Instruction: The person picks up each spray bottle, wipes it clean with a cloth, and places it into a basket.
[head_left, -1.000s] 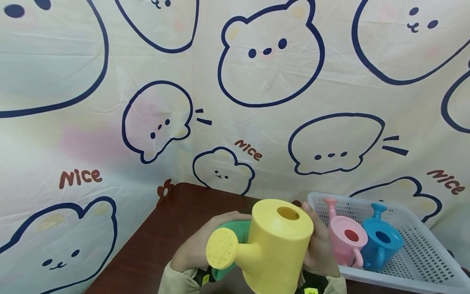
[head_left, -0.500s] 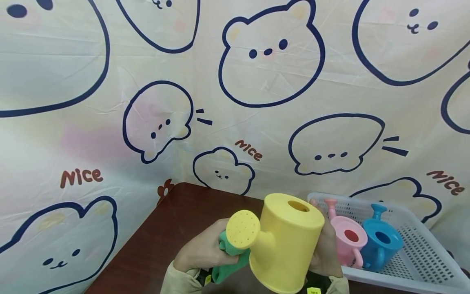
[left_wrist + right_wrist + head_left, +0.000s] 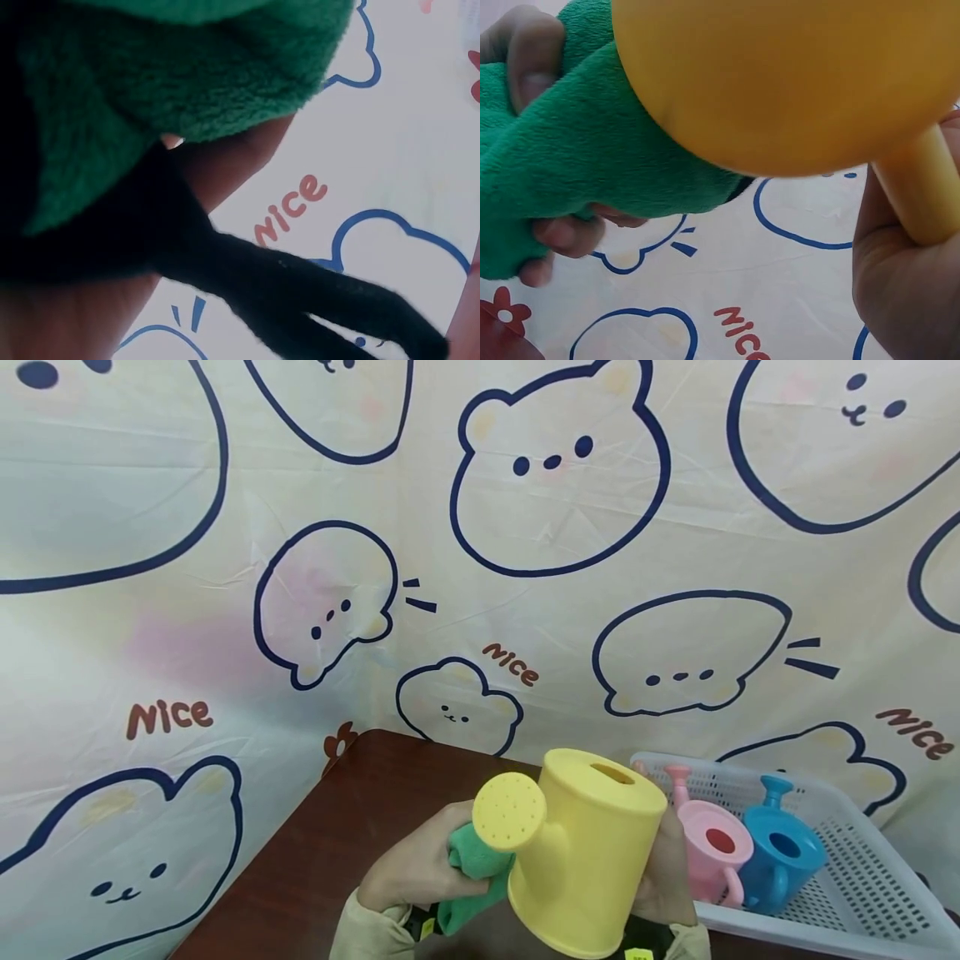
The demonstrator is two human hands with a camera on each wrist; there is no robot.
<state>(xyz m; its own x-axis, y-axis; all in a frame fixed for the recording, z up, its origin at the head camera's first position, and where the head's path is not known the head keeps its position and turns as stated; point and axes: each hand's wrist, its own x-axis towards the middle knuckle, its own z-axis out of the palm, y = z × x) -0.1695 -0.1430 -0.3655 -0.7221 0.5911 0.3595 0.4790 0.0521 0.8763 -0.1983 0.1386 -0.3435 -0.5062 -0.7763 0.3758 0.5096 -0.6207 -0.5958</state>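
A yellow watering can [image 3: 588,852] is held up in the middle of the head view, its round sprinkler head facing the camera. My right hand [image 3: 663,872] grips it from the right; in the right wrist view that hand is around the can's handle [image 3: 919,187]. My left hand [image 3: 423,864] clutches a fuzzy green cloth [image 3: 480,856] just left of the can, behind the sprinkler head. In the right wrist view, the cloth lies close along the can's side; whether it touches I cannot tell. The left wrist view shows mostly folds of this cloth [image 3: 187,75].
At the right stands a white perforated basket [image 3: 885,877] with a pink watering can [image 3: 708,843] and a blue watering can [image 3: 783,860] in it. Below is a dark brown table [image 3: 315,852]. A cartoon-printed cloth [image 3: 525,610] hangs behind it.
The yellow can has shifted right and slightly up. My left hand and the green cloth have come into fuller view, with the cloth now bunched beside the spout.
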